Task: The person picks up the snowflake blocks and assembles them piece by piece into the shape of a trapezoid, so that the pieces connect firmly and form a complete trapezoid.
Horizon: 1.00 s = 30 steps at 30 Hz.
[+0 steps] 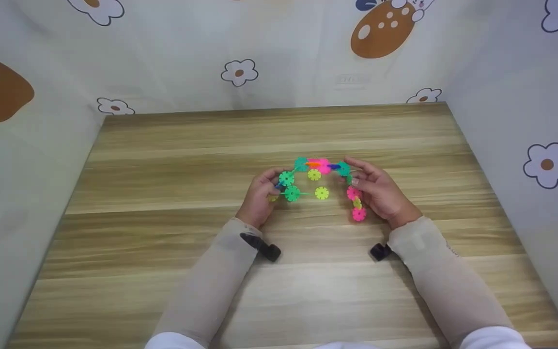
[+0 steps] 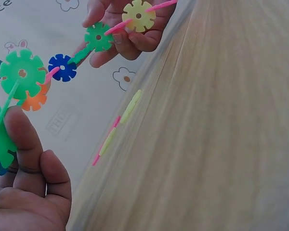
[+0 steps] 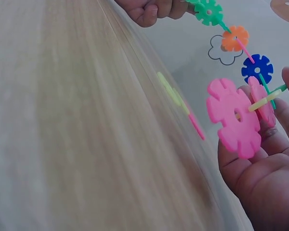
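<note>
A chain of interlocking plastic discs (image 1: pixel 292 194), each notched round its rim, arches between the two hands above the table. Its discs are green, blue, orange, pink and yellow. At the chain's left end, the left hand (image 1: pixel 259 198) grips around the green discs (image 2: pixel 22 72) with thumb and fingers. Opposite it, the right hand (image 1: pixel 383 196) pinches the green part of the chain near a blue-green disc (image 1: pixel 343 168). From that grip a pink disc (image 3: pixel 235 118), a yellow one and another pink one hang towards the wrist.
Loose yellow discs (image 1: pixel 321 193) and a pink disc (image 1: pixel 325 166) lie flat on the wood-grain table (image 1: pixel 187 160) beneath the chain. Patterned white walls (image 1: pixel 172 63) enclose the table at the back and both sides. Black straps with small cameras (image 1: pixel 270 252) sit at the wrists.
</note>
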### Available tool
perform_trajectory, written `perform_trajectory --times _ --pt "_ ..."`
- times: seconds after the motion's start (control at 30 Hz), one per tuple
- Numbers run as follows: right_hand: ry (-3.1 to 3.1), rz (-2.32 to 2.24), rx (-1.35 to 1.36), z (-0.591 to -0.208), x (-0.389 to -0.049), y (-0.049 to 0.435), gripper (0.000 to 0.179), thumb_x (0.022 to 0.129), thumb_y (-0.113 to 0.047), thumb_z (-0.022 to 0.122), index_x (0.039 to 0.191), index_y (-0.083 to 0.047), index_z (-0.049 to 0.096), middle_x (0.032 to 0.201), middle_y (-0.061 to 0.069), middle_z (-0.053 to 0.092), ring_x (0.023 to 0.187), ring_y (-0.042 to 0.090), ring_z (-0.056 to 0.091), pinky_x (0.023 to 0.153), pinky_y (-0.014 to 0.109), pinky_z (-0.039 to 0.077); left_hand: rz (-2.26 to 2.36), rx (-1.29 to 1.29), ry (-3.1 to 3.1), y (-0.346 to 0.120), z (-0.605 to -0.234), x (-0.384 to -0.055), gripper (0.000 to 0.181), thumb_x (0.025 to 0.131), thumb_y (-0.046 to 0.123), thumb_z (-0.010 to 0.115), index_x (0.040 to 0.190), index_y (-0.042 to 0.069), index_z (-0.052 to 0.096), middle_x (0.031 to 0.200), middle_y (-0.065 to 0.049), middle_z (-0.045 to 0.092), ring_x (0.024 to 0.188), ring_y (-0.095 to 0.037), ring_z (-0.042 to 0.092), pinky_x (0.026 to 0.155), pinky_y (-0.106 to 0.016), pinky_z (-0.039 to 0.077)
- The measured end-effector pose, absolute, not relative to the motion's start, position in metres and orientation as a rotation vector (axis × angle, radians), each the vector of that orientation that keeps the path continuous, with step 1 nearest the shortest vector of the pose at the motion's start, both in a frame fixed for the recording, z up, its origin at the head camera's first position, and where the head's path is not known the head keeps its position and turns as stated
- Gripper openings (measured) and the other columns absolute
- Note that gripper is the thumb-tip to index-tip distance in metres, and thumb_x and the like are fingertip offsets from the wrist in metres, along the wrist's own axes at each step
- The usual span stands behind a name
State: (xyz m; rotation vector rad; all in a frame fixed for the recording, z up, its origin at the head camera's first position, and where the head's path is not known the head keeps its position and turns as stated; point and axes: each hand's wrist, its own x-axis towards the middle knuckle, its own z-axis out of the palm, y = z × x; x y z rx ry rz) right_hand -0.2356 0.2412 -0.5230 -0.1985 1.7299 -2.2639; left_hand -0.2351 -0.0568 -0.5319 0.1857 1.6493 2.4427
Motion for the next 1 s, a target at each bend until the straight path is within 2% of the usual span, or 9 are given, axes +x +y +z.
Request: perform_trajectory --times 0.13,0.23,0.33,0.47,0.73,1.0 --pt "1.72 -2.27 -0.199 -0.5237 -0.2354 0.2406 0.052 0.099 0.01 0.055 0.149 -0.007 0.054 0.107 0.01 0.069 0.097 0.018 0.07 0.074 0.023 0.058 2.463 0.181 1.624 -0.056 -0.5321 -0.235 0.063 0.068 -0.007 0.038 0.124 -0.006 0.067 0.12 -0.023 0.069 0.094 -0.015 0.062 0.079 -0.025 0.054" --pt "1.712 -2.269 -0.214 -0.5241 -0.2353 0.2402 0.051 0.098 0.01 0.056 0.146 -0.007 0.054 0.102 0.006 0.067 0.086 0.013 0.067 0.071 0.022 0.056 2.45 0.177 1.638 -0.0561 -0.5319 -0.2352 0.063 0.07 -0.007 0.038 0.125 -0.006 0.067 0.123 -0.025 0.067 0.095 -0.016 0.062 0.081 -0.026 0.054" --pt "1.689 -2.277 -0.229 -0.5241 -0.2349 0.2397 0.049 0.097 0.01 0.057 0.143 -0.007 0.054 0.099 0.005 0.066 0.083 0.012 0.066 0.069 0.021 0.056 2.423 0.173 1.676 -0.0565 -0.5318 -0.2355 0.062 0.071 -0.007 0.04 0.127 -0.006 0.067 0.126 -0.026 0.066 0.097 -0.016 0.062 0.082 -0.026 0.054" --pt "1.659 -2.293 -0.241 -0.5246 -0.235 0.2402 0.048 0.097 0.01 0.057 0.14 -0.01 0.057 0.1 0.007 0.065 0.088 0.015 0.068 0.069 0.021 0.057 2.416 0.174 1.698 -0.0568 -0.5323 -0.2359 0.061 0.072 -0.008 0.04 0.126 -0.006 0.067 0.124 -0.025 0.067 0.097 -0.016 0.062 0.082 -0.026 0.053" --pt "1.691 -2.233 -0.24 -0.5246 -0.2353 0.2414 0.057 0.097 0.013 0.055 0.15 -0.005 0.05 0.103 0.006 0.064 0.078 0.011 0.064 0.067 0.02 0.055 2.472 0.196 1.649 -0.0561 -0.5339 -0.2364 0.06 0.07 -0.008 0.038 0.123 -0.006 0.068 0.116 -0.019 0.069 0.093 -0.015 0.061 0.08 -0.025 0.053" --pt "1.734 -2.179 -0.287 -0.5249 -0.2361 0.2439 0.063 0.095 0.013 0.057 0.156 -0.003 0.047 0.114 0.009 0.065 0.086 0.011 0.063 0.068 0.018 0.054 2.496 0.226 1.645 -0.0565 -0.5358 -0.2379 0.061 0.07 -0.009 0.036 0.125 -0.009 0.065 0.112 -0.009 0.07 0.093 -0.013 0.06 0.079 -0.023 0.051"
